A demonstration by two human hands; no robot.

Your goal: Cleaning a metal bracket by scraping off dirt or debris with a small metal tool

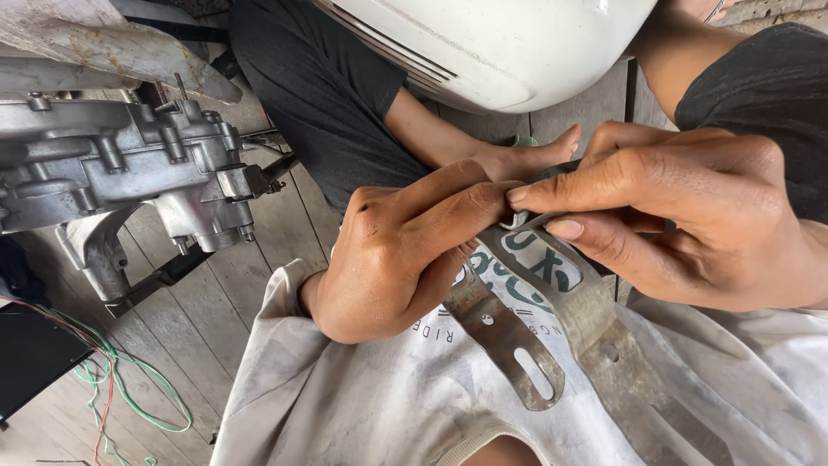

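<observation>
Left hand (pixel 388 259) curled, thumb and forefinger pinched at the upper end of a dull grey slotted metal bracket strap (pixel 509 341). Right hand (pixel 690 216) meeting it from the other side, fingertips (pixel 526 194) pressed on the same spot, a second, wider grey metal strap (pixel 604 332) running down beneath. Both grips nearly closed, clamped on something small at the junction of the two straps; too hidden by fingers to name. Straps resting across the lap, on a pale grey printed shirt (pixel 388 406), above the wooden plank floor (pixel 198 311). Fastening at the junction apparently under way, not finished: lower slotted ends hanging free, nothing attached there. Silver cast engine casing (pixel 121 164) near the floor's left edge, green and red wires (pixel 112 380) below, a white rounded body panel (pixel 500 43) at top. Another person's bare foot (pixel 526 155) just behind the hands.
</observation>
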